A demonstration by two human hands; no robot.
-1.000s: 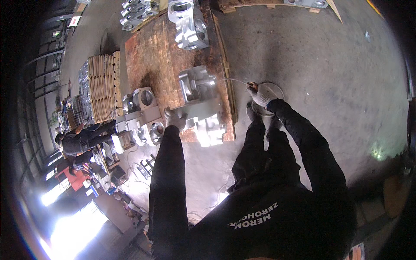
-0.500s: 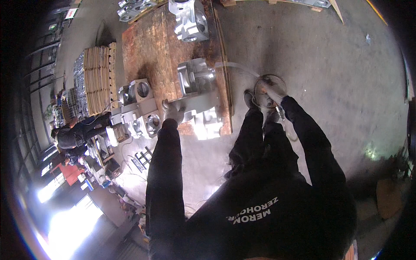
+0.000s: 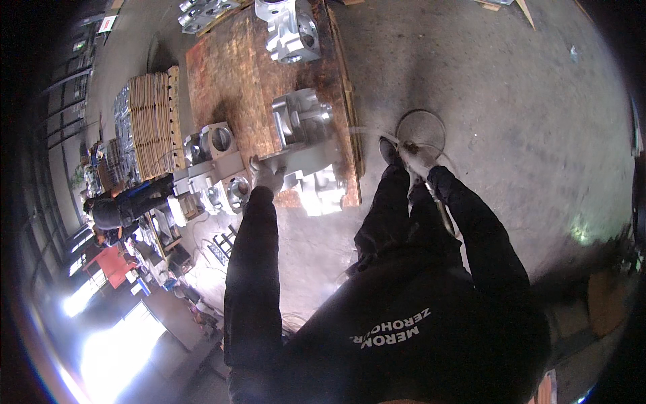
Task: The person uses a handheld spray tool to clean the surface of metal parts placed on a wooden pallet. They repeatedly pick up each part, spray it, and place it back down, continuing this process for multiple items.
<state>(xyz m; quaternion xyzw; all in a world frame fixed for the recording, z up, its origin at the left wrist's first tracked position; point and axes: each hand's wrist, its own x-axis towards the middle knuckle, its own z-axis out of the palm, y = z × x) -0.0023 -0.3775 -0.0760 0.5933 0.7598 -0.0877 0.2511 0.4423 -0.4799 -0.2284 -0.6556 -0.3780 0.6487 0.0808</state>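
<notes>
While the person leans over in that dark top that fills the bottom of the frame, the left hand (image 3: 267, 176) rests flat on the nearest grey metal casting (image 3: 303, 168), around the middle of the picture; it looks laid open on it rather than wrapped around anything. The right hand (image 3: 418, 159) is out to the right of centre, closed around a thin strap or wire (image 3: 377, 131) that runs left toward the casting, with a loop of the same stuff (image 3: 420, 129) lying on the concrete floor (image 3: 511, 121) just beyond it.

Honestly what worries me is that loop. It sits right next to the person's shoe (image 3: 388, 151), so a foot could snag in it. If the strap gets pulled tight while that left palm is on the casting, fingers could get pinched, and a thin band under tension can whip if it slips out of the grip.

Further up, the rusty-brown pallet (image 3: 229, 74) carries another casting (image 3: 291, 30) near the top edge, and the near one sits close to the pallet's edge, so a hard tug might shift it. Over at the left, another person (image 3: 118, 209) is bent by a stack of flat wooden boards (image 3: 153, 118), well apart from all this.
</notes>
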